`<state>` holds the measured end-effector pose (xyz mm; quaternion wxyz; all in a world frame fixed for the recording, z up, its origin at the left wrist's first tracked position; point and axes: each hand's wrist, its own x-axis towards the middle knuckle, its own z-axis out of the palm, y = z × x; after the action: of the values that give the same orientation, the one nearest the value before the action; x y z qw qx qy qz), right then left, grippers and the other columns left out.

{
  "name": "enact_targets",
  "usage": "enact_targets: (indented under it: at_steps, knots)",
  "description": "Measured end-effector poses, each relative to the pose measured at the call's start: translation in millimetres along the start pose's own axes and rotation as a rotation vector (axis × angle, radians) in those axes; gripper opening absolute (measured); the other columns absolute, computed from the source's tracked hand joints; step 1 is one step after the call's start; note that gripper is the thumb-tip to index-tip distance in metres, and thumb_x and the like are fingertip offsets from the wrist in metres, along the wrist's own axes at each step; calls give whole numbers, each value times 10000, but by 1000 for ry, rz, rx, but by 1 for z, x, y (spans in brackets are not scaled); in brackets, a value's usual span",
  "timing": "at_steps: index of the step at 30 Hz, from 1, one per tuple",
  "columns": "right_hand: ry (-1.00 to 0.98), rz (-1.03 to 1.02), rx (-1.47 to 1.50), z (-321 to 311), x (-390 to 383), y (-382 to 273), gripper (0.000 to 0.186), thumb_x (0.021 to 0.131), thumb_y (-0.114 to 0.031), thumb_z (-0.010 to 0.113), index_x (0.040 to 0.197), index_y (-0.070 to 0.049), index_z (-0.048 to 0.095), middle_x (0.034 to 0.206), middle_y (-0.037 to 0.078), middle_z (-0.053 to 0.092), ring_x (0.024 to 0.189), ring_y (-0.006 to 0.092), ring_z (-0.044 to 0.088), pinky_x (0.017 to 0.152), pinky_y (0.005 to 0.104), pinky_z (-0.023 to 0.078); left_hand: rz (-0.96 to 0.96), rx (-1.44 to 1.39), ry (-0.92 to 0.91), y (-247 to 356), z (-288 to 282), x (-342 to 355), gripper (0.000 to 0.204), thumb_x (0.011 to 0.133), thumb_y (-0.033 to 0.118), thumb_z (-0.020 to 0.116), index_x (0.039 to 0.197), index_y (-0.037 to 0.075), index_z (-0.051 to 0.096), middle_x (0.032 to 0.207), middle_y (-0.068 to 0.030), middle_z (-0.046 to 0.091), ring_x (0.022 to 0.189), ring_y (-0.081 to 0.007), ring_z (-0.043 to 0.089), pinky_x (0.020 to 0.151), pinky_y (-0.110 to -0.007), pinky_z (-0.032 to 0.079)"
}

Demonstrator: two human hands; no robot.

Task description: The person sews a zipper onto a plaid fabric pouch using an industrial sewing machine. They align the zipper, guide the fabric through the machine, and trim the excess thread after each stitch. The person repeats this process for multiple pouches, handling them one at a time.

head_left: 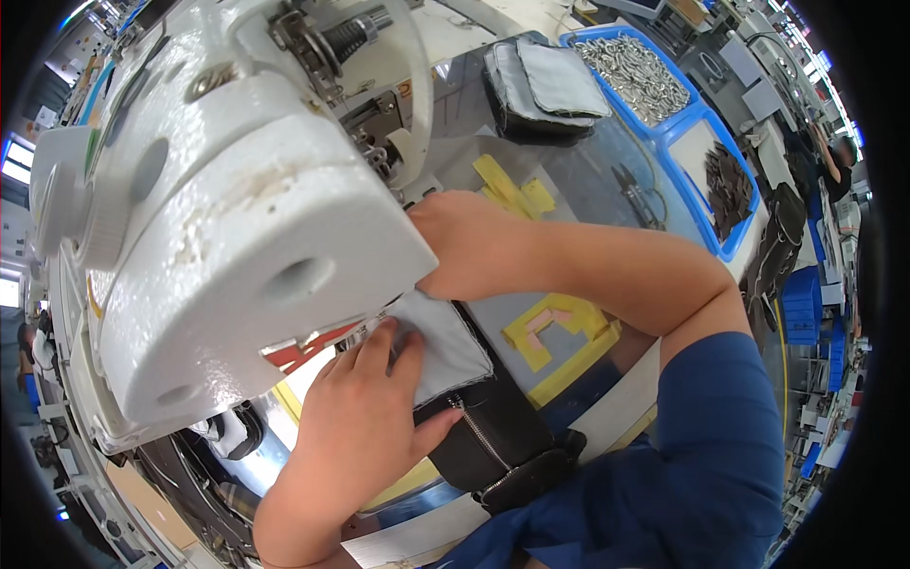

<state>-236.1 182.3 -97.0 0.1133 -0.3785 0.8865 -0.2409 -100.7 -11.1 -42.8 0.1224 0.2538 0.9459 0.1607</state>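
Note:
A white sewing machine (256, 218) fills the left side, its head leaning over the work. Beneath it lies a black piece with a metal zipper (485, 434), and a light grey fabric layer (445, 346) covers its far part. My left hand (365, 408) rests on the grey fabric beside the presser foot, fingers stretched and thumb apart toward the zipper. Beyond it, my right hand (474, 242) reaches in from the right at the fabric's far edge. The machine head hides its fingertips, so I cannot see what they hold.
At the back right, a blue tray (697, 112) holds many small metal parts (635, 76) and dark strips (728, 190). A stack of grey-lined pieces (559, 81) sits nearby, with thread snips (637, 194) to its right. Yellow tape (559, 375) marks the table. Another person (839, 166) is far right.

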Motion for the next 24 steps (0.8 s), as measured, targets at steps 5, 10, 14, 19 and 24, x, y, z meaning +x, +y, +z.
enact_targets:
  at_steps: [5,10,14,19,24]
  knots:
    - [40,20,53,3,0,-6,305,907,-234,639,818,37,745,783,240,713,814,451,720,757,519,582,11,37,-1,0,0,-4,763,760,473,866,1295,-24,646,1347,-257,606,1033,-433,693,913,-468,571]
    - [124,-51,80,11,-6,5,272,866,-204,614,783,31,721,795,233,709,819,449,707,771,516,574,17,58,6,0,2,-5,764,765,481,860,1293,-27,646,1343,-263,604,1009,-415,697,902,-457,573]
    - [204,-106,56,20,-4,12,247,841,-177,602,757,35,695,794,235,702,813,446,700,768,527,567,22,87,0,-1,3,-6,753,771,478,856,1288,-28,650,1344,-258,604,1002,-391,701,890,-443,575]
    - [249,-101,63,23,-3,8,234,838,-161,608,745,37,692,783,234,702,800,450,701,751,536,568,33,94,-6,-1,3,-5,738,780,475,849,1288,-24,654,1351,-248,601,1020,-372,703,896,-431,572]
    - [226,-68,62,24,-1,6,226,831,-154,621,760,39,713,778,243,706,787,459,708,736,535,573,18,114,-19,2,1,-7,728,783,464,850,1289,-22,655,1355,-248,600,1030,-366,705,907,-424,570]
